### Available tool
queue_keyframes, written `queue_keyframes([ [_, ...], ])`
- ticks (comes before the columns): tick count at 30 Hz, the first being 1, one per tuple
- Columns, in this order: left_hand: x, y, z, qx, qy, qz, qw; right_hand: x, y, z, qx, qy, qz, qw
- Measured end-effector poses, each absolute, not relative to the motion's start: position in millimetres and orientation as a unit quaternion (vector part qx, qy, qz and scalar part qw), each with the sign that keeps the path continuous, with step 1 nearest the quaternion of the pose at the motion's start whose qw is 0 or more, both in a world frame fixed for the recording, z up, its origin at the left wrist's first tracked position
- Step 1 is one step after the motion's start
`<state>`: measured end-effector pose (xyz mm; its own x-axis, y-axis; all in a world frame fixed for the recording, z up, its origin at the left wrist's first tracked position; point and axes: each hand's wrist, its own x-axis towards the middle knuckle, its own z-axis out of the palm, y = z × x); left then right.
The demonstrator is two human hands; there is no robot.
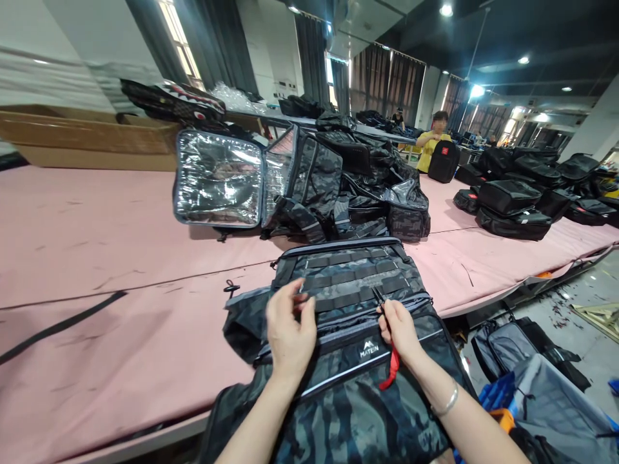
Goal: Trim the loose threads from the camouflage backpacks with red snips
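A dark camouflage backpack (338, 386) with a MATEIN label lies at the table's near edge, its webbing rows facing up. Over its left side is my left hand (291, 328), fingers curled and the thumb held a little apart, with nothing visible between them. My right hand (400, 332) is closed around a pair of small dark thread snips (378, 296), blades pointing up and left above the webbing. From that hand hangs a red ribbon (391, 370). Part of the snips is hidden by the fingers.
Behind the backpack stands an open bag with a silver lining (220, 180), beside piled camouflage bags (319, 167). A black strap (62, 325) lies on the pink table (120, 238). Black bags (512, 200) sit at right; a co-worker (428, 145) stands beyond. A bin (556, 393) is below.
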<state>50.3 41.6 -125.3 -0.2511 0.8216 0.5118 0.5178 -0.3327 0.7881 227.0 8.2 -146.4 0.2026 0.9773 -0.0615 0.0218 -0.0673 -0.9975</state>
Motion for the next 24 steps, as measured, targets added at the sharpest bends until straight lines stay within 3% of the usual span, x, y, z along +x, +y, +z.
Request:
queue_keyframes([
  [7, 69.4, 37.1, -140.6, 0.844, 0.427, 0.319, 0.060, 222.9, 18.8, -165.1, -0.585, -0.405, 0.466, 0.526],
  [12, 68.2, 37.6, -145.8, 0.862, 0.403, 0.304, 0.037, 213.6, 23.6, -172.5, -0.588, -0.381, 0.445, 0.558],
  [18, 73.1, 41.9, -135.7, 0.817, 0.501, 0.266, 0.110, 210.9, 20.7, -182.4, -0.569, -0.353, 0.436, 0.602],
  [24, 91.1, 50.0, -123.1, 0.812, 0.537, 0.196, 0.118, 210.4, 22.9, -189.5, -0.543, -0.352, 0.429, 0.630],
])
